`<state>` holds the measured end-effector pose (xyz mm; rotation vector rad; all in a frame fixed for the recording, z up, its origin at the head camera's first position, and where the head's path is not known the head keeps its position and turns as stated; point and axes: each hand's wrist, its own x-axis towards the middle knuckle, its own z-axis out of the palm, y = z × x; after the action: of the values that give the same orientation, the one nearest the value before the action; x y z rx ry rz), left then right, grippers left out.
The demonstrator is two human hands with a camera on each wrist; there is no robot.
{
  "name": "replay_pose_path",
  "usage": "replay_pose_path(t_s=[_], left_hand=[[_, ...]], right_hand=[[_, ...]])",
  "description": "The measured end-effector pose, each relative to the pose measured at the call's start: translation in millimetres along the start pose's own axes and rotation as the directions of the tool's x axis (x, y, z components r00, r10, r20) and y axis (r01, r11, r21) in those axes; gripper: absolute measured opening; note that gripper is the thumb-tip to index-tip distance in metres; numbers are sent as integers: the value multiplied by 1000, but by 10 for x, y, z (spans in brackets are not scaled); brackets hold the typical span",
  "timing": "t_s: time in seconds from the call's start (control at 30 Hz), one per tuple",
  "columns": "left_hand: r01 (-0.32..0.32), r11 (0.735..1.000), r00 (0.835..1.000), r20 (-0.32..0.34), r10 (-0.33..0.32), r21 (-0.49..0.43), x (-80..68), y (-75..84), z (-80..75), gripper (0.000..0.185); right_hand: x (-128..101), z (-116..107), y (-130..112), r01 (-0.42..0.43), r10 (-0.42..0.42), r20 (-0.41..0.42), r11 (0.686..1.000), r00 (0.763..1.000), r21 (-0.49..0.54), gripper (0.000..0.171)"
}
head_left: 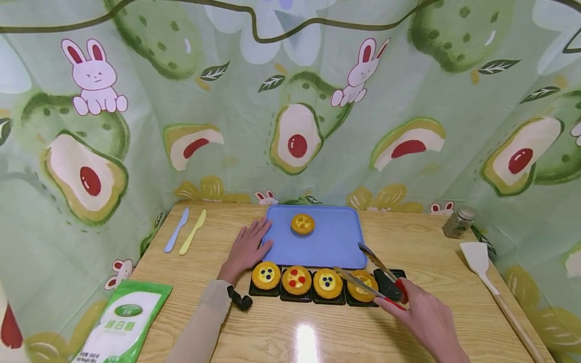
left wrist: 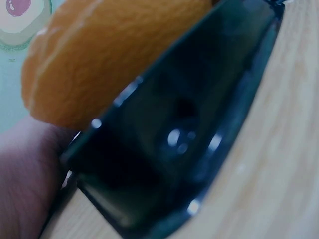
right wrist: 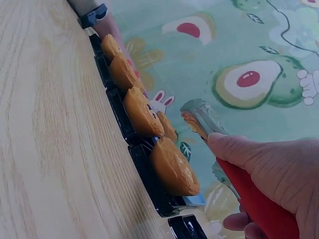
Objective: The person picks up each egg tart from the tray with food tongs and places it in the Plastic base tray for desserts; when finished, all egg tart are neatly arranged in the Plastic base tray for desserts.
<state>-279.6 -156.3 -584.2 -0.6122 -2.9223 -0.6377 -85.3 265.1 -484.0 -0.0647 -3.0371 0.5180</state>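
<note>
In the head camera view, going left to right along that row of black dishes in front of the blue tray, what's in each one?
Tart with blue dots → tart with red and blue dots → tart with one blue dot → tart under the tongs → empty black dish.

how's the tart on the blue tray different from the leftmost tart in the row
The tart on the blue tray sits alone, directly on the blue tray, and shows plain yellow filling. The leftmost tart sits on a black base beside three others, near the left hand, and has dark blue dots. Both are round with orange crusts.
</note>
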Motion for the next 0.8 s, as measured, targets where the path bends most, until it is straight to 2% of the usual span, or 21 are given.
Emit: replay_pose_path(t_s=[0.37,0.6,0.8], left_hand=[[-27,1000,999,-32,26,-12,-8,-23,30,67],[-21,1000,999,-27,20,-7,-8,-12,11,67],[-16,1000,1000,-12,16,-4,-6,-6,-12,66]], right_hand=[[144,13,-101,61,-61,-19,998,998,4,71],[312,19,-177,104,-104,-17,994,994,23,64],[474,32,-210,173,-171,-35,984,985,52,56]])
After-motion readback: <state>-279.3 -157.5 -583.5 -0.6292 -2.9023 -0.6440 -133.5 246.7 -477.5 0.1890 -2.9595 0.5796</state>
